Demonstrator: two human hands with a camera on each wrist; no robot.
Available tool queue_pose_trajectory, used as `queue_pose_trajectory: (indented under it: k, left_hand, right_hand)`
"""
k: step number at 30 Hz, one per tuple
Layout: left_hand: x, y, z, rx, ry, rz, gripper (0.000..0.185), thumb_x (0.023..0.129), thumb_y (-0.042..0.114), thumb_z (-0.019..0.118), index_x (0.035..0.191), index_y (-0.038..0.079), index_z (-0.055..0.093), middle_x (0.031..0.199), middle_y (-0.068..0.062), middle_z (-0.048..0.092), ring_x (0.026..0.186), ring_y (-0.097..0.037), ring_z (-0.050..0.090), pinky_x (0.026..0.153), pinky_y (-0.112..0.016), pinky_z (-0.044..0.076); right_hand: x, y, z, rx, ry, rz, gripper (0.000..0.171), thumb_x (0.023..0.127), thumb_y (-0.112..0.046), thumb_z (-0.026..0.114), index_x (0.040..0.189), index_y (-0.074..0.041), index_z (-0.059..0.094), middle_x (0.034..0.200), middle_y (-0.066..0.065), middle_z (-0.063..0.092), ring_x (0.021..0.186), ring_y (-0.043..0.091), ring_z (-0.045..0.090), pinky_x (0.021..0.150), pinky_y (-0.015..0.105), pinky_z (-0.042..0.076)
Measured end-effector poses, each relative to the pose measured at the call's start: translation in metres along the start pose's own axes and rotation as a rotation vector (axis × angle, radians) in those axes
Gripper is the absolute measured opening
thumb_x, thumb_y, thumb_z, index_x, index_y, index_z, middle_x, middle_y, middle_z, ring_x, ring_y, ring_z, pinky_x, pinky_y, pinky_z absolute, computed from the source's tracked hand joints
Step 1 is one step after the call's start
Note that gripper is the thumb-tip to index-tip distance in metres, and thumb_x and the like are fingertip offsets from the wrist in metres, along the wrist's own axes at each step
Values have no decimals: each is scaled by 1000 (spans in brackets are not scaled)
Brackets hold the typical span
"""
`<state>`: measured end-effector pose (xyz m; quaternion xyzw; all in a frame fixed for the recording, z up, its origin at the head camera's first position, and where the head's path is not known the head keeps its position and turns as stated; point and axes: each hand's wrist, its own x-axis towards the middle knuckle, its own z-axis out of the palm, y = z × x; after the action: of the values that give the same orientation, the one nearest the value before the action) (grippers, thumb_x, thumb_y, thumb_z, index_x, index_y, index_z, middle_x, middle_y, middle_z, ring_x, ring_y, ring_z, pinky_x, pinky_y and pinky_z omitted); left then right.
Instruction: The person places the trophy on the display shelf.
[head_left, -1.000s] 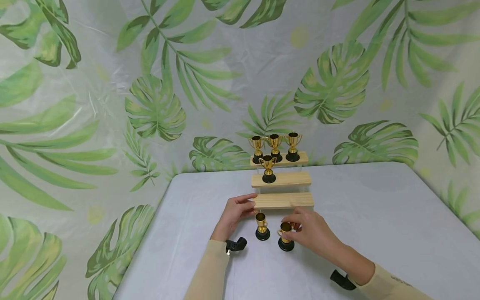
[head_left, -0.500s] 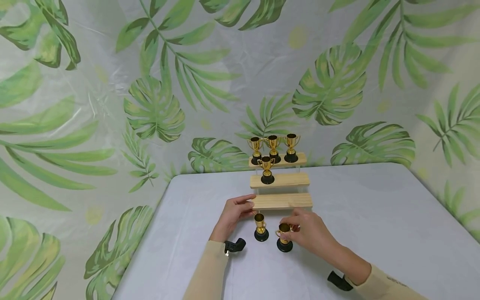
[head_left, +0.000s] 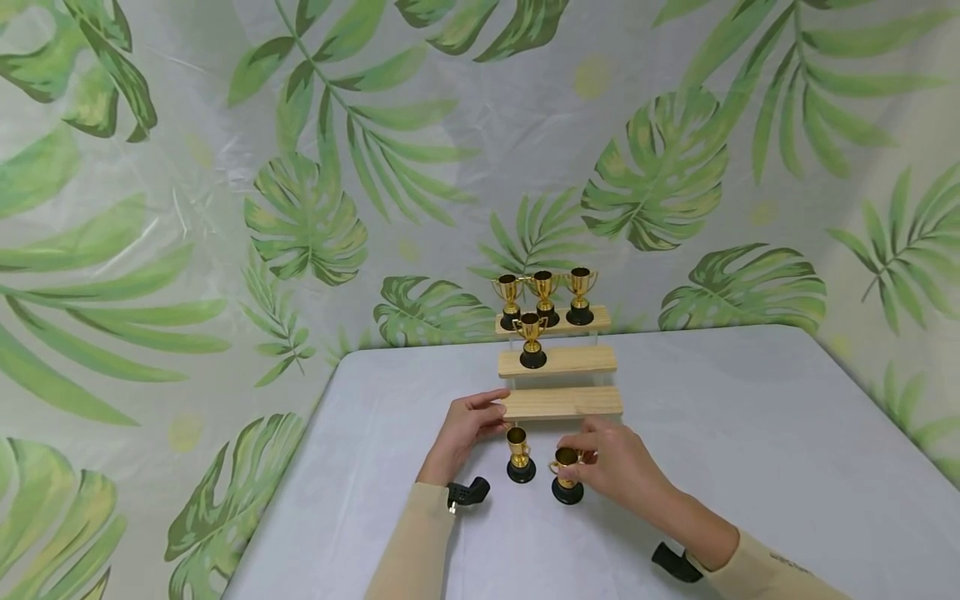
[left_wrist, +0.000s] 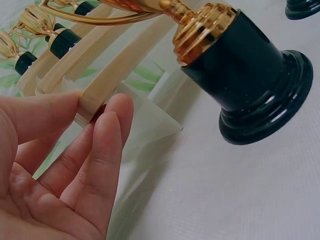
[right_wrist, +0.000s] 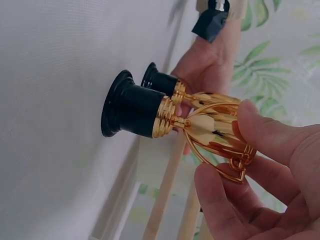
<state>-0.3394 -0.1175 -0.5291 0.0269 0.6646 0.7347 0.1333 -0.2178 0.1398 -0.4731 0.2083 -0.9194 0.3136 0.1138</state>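
My left hand (head_left: 463,433) pinches the left end of the lowest board of a three-tier wooden display stand (head_left: 562,403); the left wrist view shows thumb and fingers at the board's end (left_wrist: 100,92). With thumb and fingers, my right hand (head_left: 622,467) grips a small gold trophy cup (right_wrist: 210,135) by its bowl and one handle. That cup is upright, its black base (head_left: 567,492) at the white cloth; whether it touches I cannot tell. Between my hands a second trophy cup (head_left: 519,454) stands upright in front of the stand.
Several like trophies stand on the stand: three on the top board (head_left: 553,323), and one trophy (head_left: 532,337) at the left of the middle board (head_left: 577,360). White cloth covers the table (head_left: 720,417). A leaf-print sheet (head_left: 450,167) hangs behind.
The whole scene has slid slightly left in the head view. Both hands keep their holds, and no trophy has visibly moved relative to the stand.
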Motion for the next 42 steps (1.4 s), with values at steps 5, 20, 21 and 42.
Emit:
queue_pose_trajectory:
  k: [5, 20, 21, 42]
  left_hand:
    - [0, 1, 0, -1, -2, -5, 34, 91, 11, 76, 125, 12, 73, 107, -14, 72, 83, -20, 73, 83, -37, 60]
    - [0, -1, 0, 2, -6, -1, 36, 90, 12, 77, 126, 11, 72, 106, -14, 72, 84, -19, 72, 83, -37, 60]
    - [0, -1, 0, 0, -7, 0, 36, 90, 12, 77, 126, 11, 72, 106, -13, 72, 83, -19, 72, 82, -36, 60]
    - [-1, -1, 0, 3, -2, 5, 35, 90, 12, 76, 125, 12, 73, 111, -14, 72, 84, -19, 72, 80, -33, 60]
  right_hand:
    - [-1, -2, -1, -1, -16, 38, 32, 73, -29, 92, 102, -19, 81, 80, -10, 52, 66, 6, 45, 52, 23, 40]
    - [0, -5, -10, -17, -29, 57, 37, 74, -30, 91, 107, -18, 81, 83, -6, 54, 65, 10, 44, 52, 24, 40]
    - [0, -6, -11, -17, -29, 58, 37, 74, -30, 91, 107, -18, 81, 83, -6, 54, 64, 10, 44, 51, 24, 40]
    - [0, -11, -22, -24, -23, 68, 38, 75, -30, 90, 108, -16, 80, 82, -7, 53, 65, 10, 44, 51, 25, 41]
